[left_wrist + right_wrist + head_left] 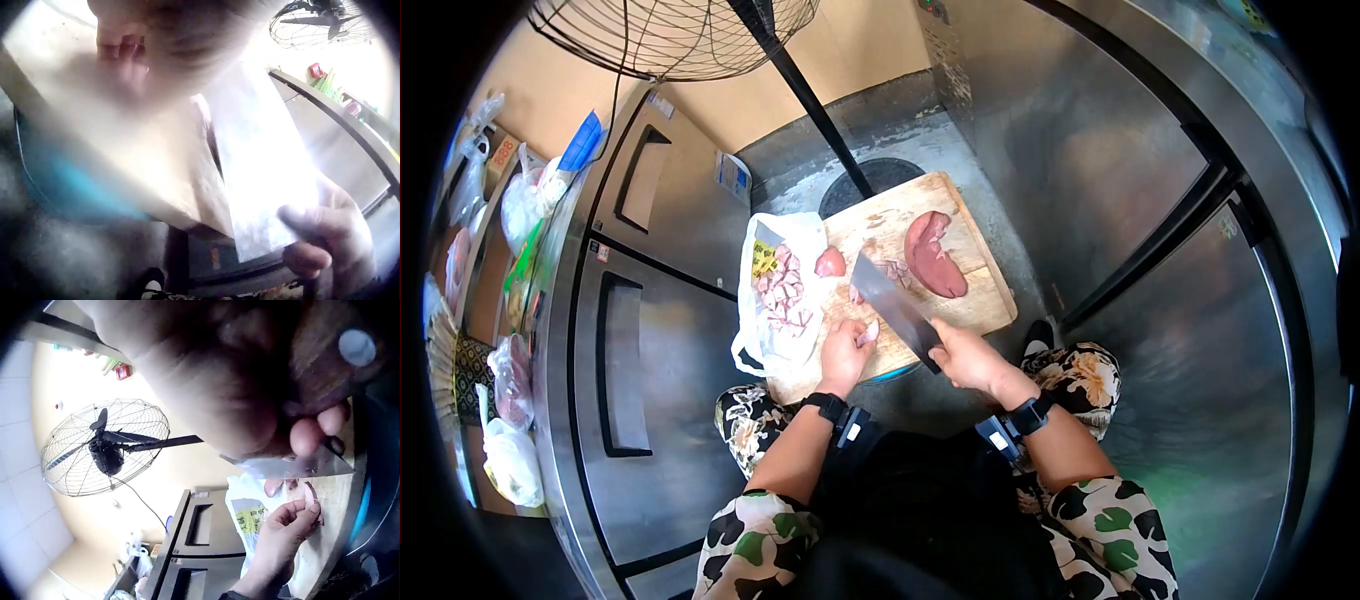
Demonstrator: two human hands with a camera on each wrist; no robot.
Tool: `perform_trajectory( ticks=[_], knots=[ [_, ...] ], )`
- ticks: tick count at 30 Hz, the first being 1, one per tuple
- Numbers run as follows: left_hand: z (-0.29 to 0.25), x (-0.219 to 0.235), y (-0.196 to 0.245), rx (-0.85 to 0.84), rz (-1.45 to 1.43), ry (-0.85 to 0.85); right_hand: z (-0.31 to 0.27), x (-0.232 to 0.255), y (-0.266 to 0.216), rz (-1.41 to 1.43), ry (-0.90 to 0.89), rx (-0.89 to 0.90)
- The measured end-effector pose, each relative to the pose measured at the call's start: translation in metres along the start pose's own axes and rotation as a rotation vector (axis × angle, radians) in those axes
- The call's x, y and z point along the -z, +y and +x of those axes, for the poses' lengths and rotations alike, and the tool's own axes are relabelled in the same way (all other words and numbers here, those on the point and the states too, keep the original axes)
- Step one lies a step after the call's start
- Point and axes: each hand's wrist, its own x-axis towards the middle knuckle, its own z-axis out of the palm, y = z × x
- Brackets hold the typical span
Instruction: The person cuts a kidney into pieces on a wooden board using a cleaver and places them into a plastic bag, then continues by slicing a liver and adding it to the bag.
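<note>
My right hand (970, 358) grips the dark handle of a cleaver (892, 304), its broad blade slanting up and left over the wooden cutting board (990, 290). Between the thumb and fingers of my left hand (845, 352) is a small pale pink piece of meat (868, 334), pinched near the board's front edge; it also shows in the right wrist view. Small cut bits (894, 270) lie behind the blade. Farther right rests a large, smooth, reddish-brown piece of meat (930, 258). A rounder pink chunk (830, 262) sits beside the bag.
An opened white plastic bag (805, 228) holding several cut meat pieces (784, 295) lies on the board's left side. Steel cabinets (680, 330) stand to the left, with a steel unit (1090, 140) at right. Behind the board rises a fan's black pole (815, 105).
</note>
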Motion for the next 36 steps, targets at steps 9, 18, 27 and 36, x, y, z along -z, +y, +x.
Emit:
perform_trajectory(
  ticks=[9, 18, 27, 36],
  knots=[
    [-0.021, -0.002, -0.012, 0.075, -0.181, 0.105, -0.022, -0.032, -0.004, -0.463, -0.028, 0.028],
    [-0.022, -0.003, -0.010, 0.105, -0.266, 0.083, -0.028, -0.048, -0.013, -0.595, -0.015, 0.043],
    [-0.015, -0.007, -0.022, 0.088, -0.468, 0.025, -0.012, -0.067, -0.027, -0.652, -0.015, 0.033],
    [-0.028, 0.016, -0.011, 0.129, -0.310, -0.083, 0.020, -0.081, -0.015, -0.565, 0.116, 0.070]
  ],
)
